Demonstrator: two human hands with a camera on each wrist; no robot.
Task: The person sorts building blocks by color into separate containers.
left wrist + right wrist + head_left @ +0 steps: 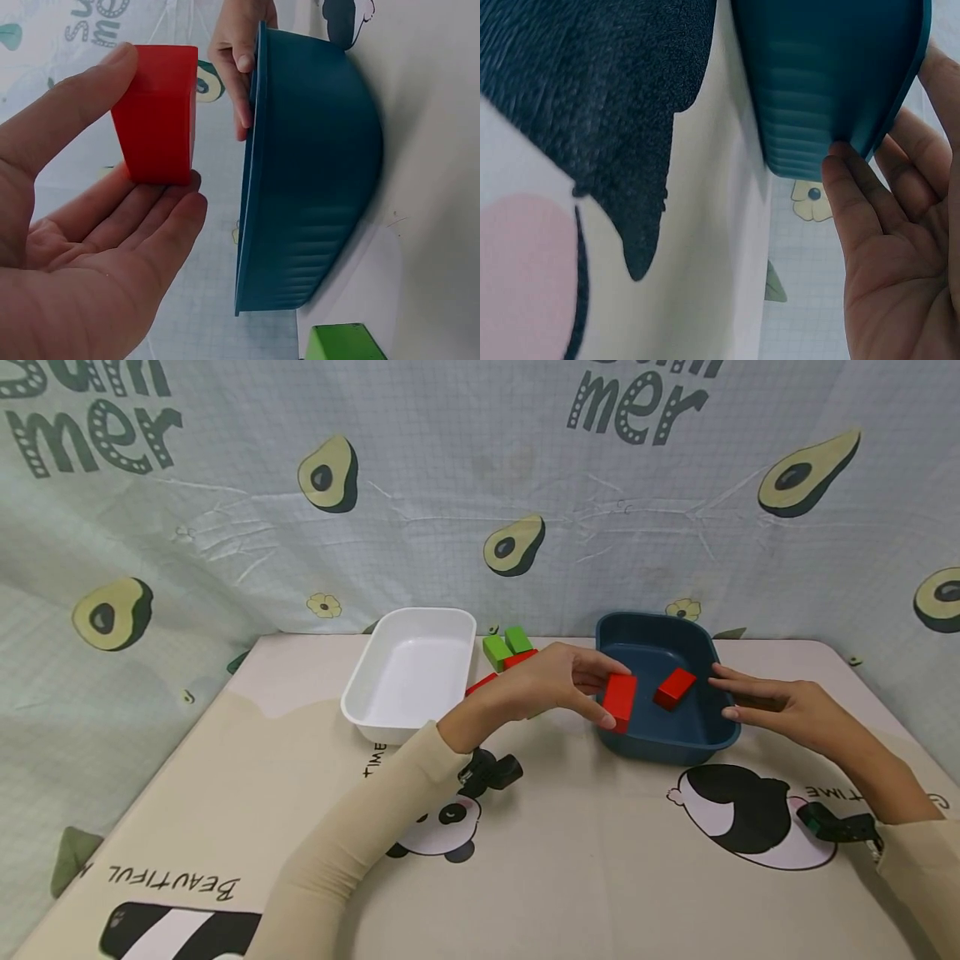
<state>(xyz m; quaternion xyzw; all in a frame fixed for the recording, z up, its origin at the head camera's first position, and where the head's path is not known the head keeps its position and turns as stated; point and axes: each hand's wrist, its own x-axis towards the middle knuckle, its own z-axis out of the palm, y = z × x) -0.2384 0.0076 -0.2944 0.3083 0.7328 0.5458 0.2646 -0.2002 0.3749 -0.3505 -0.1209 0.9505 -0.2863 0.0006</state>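
My left hand (551,685) pinches a red block (619,702) between thumb and fingertips. That block is held at the left rim of a dark blue bin (667,750), above the rim in the left wrist view. Inside the bin lies another red block (675,688), tilted across its floor. At the bin's right side is my right hand (787,706), its fingers fairly straight and touching the rim and wall. The right wrist view shows these fingertips (838,169) against the bin's outer wall.
A white bin (408,727) stands left of the blue one. Between them lie green blocks (497,652) and red blocks (519,658), partly covered by my left hand and forearm. A patterned cloth (420,527) hangs behind the printed table cover (555,860).
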